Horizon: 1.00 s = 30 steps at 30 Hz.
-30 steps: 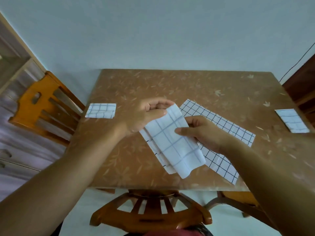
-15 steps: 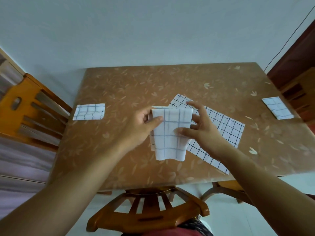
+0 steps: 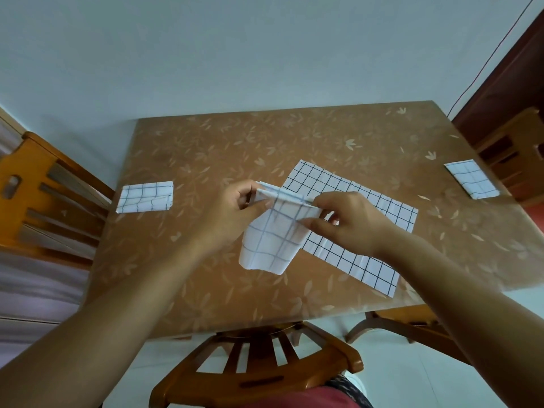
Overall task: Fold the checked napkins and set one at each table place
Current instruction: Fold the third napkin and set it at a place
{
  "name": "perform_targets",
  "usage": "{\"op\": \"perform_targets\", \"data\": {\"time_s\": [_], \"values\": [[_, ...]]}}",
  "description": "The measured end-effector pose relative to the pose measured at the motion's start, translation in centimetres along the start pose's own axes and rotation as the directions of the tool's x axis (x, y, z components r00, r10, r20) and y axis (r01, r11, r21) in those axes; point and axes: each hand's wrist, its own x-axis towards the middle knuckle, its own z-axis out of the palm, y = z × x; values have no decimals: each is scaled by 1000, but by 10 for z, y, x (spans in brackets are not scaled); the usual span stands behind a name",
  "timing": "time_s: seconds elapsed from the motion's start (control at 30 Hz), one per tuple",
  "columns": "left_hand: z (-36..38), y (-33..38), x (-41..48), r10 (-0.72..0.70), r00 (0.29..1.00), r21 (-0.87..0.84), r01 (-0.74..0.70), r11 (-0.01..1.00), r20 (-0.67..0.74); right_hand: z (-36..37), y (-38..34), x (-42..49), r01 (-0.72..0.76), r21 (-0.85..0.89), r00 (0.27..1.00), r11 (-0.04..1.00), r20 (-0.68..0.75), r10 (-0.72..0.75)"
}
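Note:
Both hands hold a partly folded white checked napkin (image 3: 272,237) above the middle of the brown table (image 3: 223,148). My left hand (image 3: 235,213) pinches its upper left end and my right hand (image 3: 350,219) pinches its upper right edge; its lower part hangs down loose. Under my right hand a larger unfolded checked napkin (image 3: 368,254) lies flat on the table. One folded napkin (image 3: 145,197) rests at the left table edge, another folded napkin (image 3: 471,179) at the right edge.
A wooden chair (image 3: 32,198) stands at the table's left side, another chair (image 3: 259,369) at the near side below my arms, and a third chair (image 3: 512,148) at the right. A pale wall is behind the table's far edge.
My hands have lifted the napkin and turned it; its top edge is now folded over between my fingers. The camera view has shifted slightly.

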Motion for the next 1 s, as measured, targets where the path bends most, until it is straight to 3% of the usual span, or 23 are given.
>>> {"op": "perform_targets", "data": {"time_s": [0.17, 0.53, 0.7, 0.87, 1.0], "values": [[-3, -8, 3, -12, 1000, -22, 11, 1000, -3, 5, -6, 5, 5, 7, 998, 1000, -57, -5], [-4, -20, 4, -104, 993, -87, 99, 991, -53, 20, 2, 9, -36, -42, 999, 998, -2, 36], [-2, -14, 3, -111, 990, -199, 91, 976, -92, 23, -9, 4, -68, 291, 986, 954, -129, 109], [-1, -13, 3, -117, 988, -237, 92, 967, -96, 31, -10, 4, -173, 538, 951, 825, -126, 282], [4, -9, 1, -125, 984, -282, 85, 956, -127, 35, -10, 1, -137, 714, 917, 686, -172, 361]]}}
